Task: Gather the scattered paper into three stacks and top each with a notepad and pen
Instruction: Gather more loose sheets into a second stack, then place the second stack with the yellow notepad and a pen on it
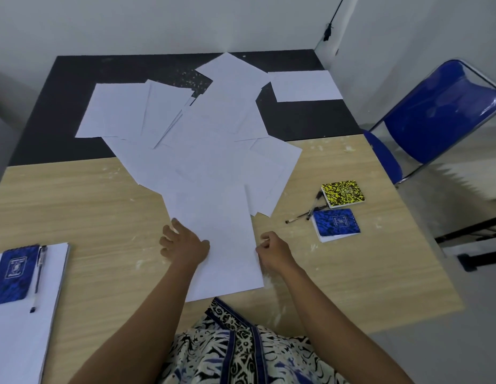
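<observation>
White sheet (224, 245) nearest the body is laid lengthwise, its long axis running away from the person and tilted a little to the left at the far end; it is bracketed by both hands. The left long edge is covered by the left hand (183, 245), whose fingers (169, 231) are spread and loosely bent, palm down on the paper's margin. The right long edge is met by the right hand (273, 253), whose fingers (264, 242) are curled in at the edge; a pinch on the sheet is likely, though the contact is too small to be told for certain. Both hands are about equally near, so the sheet can be squared or drawn in from either side.

Beyond it, the loose sheets (208, 134) are fanned over the desk (352, 273) toward the far wall, overlapping at odd angles, with one sheet (305, 85) lying apart at the far right. These lie straight ahead of the fingers.

One stack (19, 342) is finished at the left, topped with a notepad (14, 273) and pen (39, 275). Two notepads, yellow (342, 193) and blue (335, 223), are left to the right beside the pens (310, 210), nearer the right hand. Two stacks are judged still to be made.
</observation>
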Available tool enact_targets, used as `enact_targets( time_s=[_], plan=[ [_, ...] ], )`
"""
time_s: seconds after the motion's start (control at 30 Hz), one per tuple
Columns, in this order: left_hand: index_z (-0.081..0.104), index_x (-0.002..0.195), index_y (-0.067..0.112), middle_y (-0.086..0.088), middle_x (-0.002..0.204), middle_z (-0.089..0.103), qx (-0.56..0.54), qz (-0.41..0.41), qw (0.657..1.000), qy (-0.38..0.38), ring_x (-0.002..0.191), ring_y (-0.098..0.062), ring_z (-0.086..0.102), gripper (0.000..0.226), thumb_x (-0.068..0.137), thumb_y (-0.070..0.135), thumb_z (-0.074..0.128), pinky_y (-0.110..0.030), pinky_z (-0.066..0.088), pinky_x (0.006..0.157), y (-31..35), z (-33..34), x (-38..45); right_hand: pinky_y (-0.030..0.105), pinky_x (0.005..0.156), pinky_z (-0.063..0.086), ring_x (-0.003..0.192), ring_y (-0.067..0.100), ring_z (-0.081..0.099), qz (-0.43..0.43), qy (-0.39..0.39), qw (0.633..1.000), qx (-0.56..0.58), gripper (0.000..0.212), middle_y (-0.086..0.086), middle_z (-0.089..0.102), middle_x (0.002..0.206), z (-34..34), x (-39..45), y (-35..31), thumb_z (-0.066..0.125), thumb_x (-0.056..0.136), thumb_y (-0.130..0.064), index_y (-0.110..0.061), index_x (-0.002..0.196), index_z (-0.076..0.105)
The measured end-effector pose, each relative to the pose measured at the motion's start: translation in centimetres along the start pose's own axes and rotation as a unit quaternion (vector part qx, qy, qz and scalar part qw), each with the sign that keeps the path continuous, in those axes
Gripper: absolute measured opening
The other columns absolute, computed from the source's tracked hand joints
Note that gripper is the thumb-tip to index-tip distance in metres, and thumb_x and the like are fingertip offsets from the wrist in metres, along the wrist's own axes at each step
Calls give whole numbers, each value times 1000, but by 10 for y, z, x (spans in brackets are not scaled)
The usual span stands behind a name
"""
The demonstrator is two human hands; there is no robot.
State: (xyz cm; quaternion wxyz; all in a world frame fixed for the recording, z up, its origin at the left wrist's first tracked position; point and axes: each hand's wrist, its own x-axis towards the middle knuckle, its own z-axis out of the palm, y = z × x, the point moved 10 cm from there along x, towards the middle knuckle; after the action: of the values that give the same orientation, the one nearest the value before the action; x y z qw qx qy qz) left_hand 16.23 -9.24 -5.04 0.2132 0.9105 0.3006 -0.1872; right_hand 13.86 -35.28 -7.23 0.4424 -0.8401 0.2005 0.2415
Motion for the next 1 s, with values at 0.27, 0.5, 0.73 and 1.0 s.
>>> enact_targets(
  time_s=[0.27,0.5,0.73,1.0],
  plan=[
    [30,142,16,-9,141,20,53,243,967,-55,126,-33,30,70,83,26,68,-42,41,96,118,45,-31,17,57,42,76,8,56,-25,55,998,35,19,0,61,95,-57,14,12,49,92,-14,-15,104,64],
    [25,137,13,-8,136,23,222,213,944,-121,125,-31,27,67,80,14,62,-39,41,85,146,101,-35,28,68,44,84,22,59,-10,189,982,11,11,1,62,87,-146,43,25,54,92,-18,-17,86,63],
    [19,139,12,-9,138,20,255,199,937,-130,127,-32,25,73,80,8,62,-41,43,86,152,106,-25,41,79,42,110,37,45,87,303,946,-77,26,14,49,117,-206,63,50,63,85,-29,-12,102,56],
    [16,140,11,-9,138,19,273,194,934,-122,127,-32,26,77,79,8,63,-38,43,85,153,106,-26,46,96,34,121,38,36,172,286,931,-146,70,18,37,135,-207,65,79,67,78,-52,-10,127,39]
  ],
)
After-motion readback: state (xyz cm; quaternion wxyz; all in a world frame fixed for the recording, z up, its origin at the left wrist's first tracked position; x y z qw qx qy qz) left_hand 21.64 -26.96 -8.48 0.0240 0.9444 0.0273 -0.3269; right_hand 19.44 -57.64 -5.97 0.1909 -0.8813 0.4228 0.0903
